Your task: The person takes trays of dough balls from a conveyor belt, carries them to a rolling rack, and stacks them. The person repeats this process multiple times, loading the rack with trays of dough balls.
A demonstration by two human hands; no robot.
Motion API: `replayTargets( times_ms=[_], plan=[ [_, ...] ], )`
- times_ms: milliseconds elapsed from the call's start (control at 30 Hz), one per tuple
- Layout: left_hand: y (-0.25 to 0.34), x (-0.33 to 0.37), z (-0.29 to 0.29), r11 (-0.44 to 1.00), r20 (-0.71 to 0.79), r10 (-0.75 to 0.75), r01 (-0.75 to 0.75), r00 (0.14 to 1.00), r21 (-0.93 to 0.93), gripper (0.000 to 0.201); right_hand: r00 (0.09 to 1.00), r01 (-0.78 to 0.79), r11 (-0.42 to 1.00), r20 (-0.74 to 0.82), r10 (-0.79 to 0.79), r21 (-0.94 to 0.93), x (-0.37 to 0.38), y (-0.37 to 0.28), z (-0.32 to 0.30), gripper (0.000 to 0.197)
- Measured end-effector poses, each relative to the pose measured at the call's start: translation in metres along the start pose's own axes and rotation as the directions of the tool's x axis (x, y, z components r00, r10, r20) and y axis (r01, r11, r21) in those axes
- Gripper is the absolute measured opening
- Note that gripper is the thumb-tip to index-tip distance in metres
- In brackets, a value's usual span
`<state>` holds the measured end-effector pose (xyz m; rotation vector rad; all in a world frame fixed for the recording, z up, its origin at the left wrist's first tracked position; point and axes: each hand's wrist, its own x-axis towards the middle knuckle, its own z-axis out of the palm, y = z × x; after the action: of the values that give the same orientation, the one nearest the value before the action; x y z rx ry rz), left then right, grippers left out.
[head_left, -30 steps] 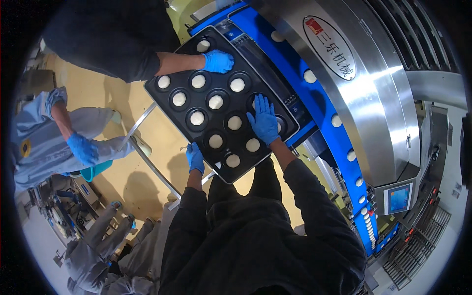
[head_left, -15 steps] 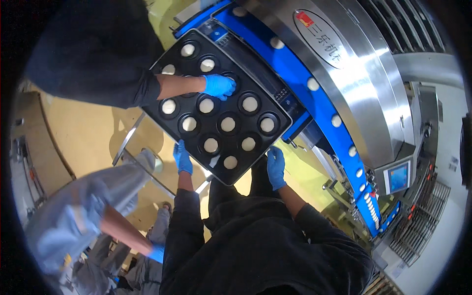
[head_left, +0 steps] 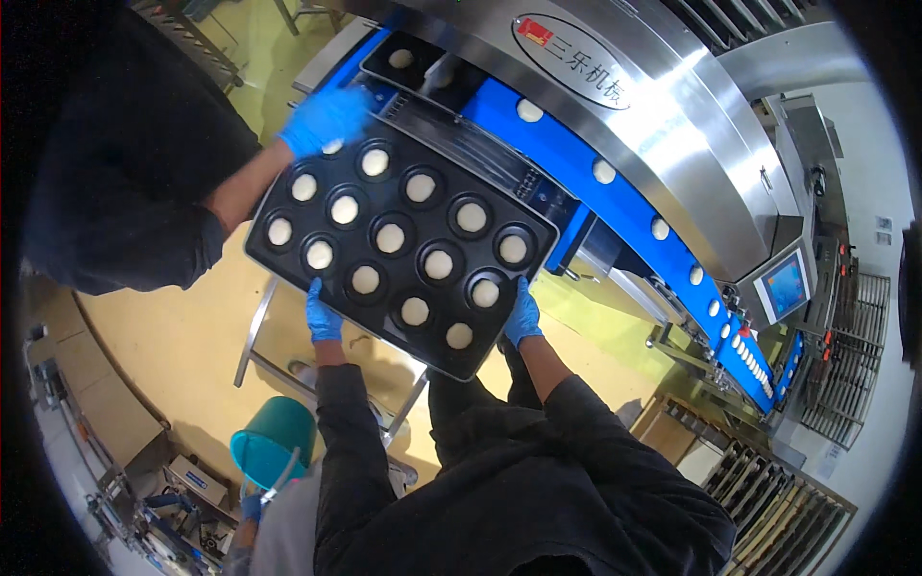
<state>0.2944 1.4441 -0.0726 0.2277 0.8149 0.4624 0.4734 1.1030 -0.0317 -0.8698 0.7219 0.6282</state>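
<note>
Just before the person's body, the dark tray (head_left: 401,274) lies aslant between their two gloved hands, its nearest corner by the dark trousers and its far long side beside the blue belt (head_left: 565,146). The left hand (head_left: 325,320) is closed on the near left side of the rim, thumb up along the edge; the right hand (head_left: 524,319) grasps the rim at the right corner, its fingers bunched. Pale dough (head_left: 390,237) sits in the round wells, one piece to each well that shows, some off centre. Over the far left corner reaches a co-worker's hand (head_left: 328,123), also in a blue glove; it is blurred, so whether it touches the dough cannot be told. Beyond that stands part of a far tray (head_left: 418,81), with one piece of dough showing. More dough is spaced out along the belt, which curves past the steel hood (head_left: 663,144) and bunches its pieces near the screen (head_left: 786,286). A metal frame (head_left: 254,336) shows below the tray, a teal bucket (head_left: 261,453) lower left, and a rack (head_left: 773,514) lower right
</note>
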Motion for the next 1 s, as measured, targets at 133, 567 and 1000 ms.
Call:
replayTargets(
  times_ms=[133,567,1000],
  plan=[
    [-0.004,0.006,-0.025,0.991,-0.025,0.114,-0.111,0.993,0.080,0.046,0.882,0.205,0.818,-0.260,-0.393,-0.538,0.008,0.011,0.003,0.042],
    [-0.065,-0.224,-0.013,0.931,-0.111,0.265,-0.224,0.958,0.288,0.040,0.793,0.347,0.542,-0.068,-0.605,-0.765,-0.084,-0.085,-0.063,0.041],
    [-0.220,-0.352,0.067,0.776,0.174,-0.163,0.017,0.971,0.631,0.040,0.467,0.537,0.708,-0.537,-0.703,-0.459,-0.305,-0.284,-0.359,0.040]
  ],
)
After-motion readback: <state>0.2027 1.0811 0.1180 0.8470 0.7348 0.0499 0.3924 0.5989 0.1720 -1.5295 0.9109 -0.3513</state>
